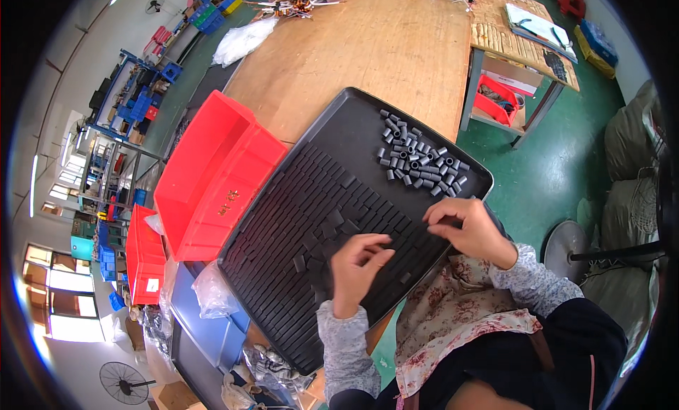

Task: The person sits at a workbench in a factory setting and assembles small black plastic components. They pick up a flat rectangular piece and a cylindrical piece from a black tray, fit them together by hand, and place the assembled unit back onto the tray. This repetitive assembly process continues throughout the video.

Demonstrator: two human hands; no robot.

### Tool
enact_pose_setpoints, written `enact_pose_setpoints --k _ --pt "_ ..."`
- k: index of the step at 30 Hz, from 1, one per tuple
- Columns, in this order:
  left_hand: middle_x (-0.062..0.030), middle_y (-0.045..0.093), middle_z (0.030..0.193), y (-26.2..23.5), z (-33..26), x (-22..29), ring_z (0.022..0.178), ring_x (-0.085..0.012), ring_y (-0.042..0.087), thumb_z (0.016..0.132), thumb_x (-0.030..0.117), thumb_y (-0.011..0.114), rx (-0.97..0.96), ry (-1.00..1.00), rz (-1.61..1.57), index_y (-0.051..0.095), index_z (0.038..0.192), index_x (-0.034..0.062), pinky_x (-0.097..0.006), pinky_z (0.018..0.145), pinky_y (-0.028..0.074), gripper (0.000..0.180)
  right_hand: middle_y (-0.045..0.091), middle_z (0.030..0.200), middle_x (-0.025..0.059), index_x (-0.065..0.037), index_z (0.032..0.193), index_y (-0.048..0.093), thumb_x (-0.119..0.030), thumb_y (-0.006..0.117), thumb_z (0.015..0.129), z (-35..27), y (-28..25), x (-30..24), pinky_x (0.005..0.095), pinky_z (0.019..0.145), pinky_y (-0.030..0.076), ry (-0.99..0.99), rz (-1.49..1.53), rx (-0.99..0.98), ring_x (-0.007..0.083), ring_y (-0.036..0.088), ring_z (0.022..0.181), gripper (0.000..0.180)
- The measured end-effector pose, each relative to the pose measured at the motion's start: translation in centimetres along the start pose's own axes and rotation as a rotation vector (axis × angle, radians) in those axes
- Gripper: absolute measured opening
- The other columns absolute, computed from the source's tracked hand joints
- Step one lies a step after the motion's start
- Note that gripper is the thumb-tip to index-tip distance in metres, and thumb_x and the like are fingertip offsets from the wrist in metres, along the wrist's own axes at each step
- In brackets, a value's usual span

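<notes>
A large black tray (365,106) lies at a slant before me. Rows of flat, dark rectangular pieces (290,191) cover much of it, with some loose ones lying askew on top near its middle. At the tray's far right, short black tubes (417,159) sit in a loose pile. Over the rows is my left hand (357,268), fingers curled and thumb close to the index finger. My right hand (467,229) hovers by the near right edge, below the tubes, in a pinch. Whatever either hand holds is too small or hidden to make out.
A red bin (219,191) stands against the tray's left side, and another red bin (145,258) is farther left. Wire bundles (300,0) lie at the wooden table's (339,53) far edge. A fan (566,251) stands at right.
</notes>
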State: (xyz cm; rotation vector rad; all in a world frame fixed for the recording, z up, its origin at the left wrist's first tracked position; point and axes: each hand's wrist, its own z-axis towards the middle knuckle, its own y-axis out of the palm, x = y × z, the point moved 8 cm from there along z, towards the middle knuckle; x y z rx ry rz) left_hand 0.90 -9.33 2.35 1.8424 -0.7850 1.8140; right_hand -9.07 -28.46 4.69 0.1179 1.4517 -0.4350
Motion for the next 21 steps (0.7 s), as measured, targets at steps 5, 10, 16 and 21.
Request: enact_pose_setpoints --k 5,10,16,21 --pt "-0.0046 0.066 0.098 -4.4 -2.7 3.1 0.068 -0.0104 0.054 0.069 0.003 0.082 0.219 0.241 0.660 0.072 0.099 0.0036 -0.024 0.060 0.045 0.032 0.066 0.082 0.0116 -0.005 0.084 0.067 -0.005 0.072 0.076 -0.6 -2.9 0.3 0.0380 0.067 0.053 0.006 -0.458 -0.071 0.0287 0.066 0.075 0.009" --pt "-0.0027 0.061 0.101 -5.0 -4.4 0.7 0.065 -0.0108 0.051 0.068 0.002 0.082 0.210 0.156 0.647 0.072 0.102 0.0062 -0.025 0.056 0.044 0.035 0.062 0.081 0.0077 -0.008 0.082 0.068 -0.015 0.072 0.077 -1.1 -1.6 1.2 0.0422 0.071 0.051 -0.160 -0.635 -0.221 0.0278 0.062 0.084 0.009" --pt "-0.0033 0.055 0.090 -4.0 -1.9 1.0 0.064 -0.0109 0.050 0.068 0.001 0.081 0.211 0.179 0.630 0.067 0.089 0.0022 -0.024 0.058 0.042 0.025 0.062 0.088 0.0073 -0.008 0.084 0.069 -0.011 0.072 0.075 -0.7 -0.4 2.0 0.0394 0.075 0.050 -0.158 -0.648 -0.262 0.0285 0.060 0.087 0.010" --pt "-0.0041 0.057 0.090 -2.8 0.8 -0.1 0.064 -0.0111 0.054 0.067 0.006 0.084 0.115 0.141 0.560 0.065 0.083 0.0020 -0.025 0.059 0.044 0.025 0.061 0.095 0.0110 -0.005 0.090 0.069 -0.008 0.071 0.075 0.1 -2.7 0.4 0.0392 0.079 0.050 -0.273 -0.698 -0.069 0.0285 0.061 0.094 0.016"
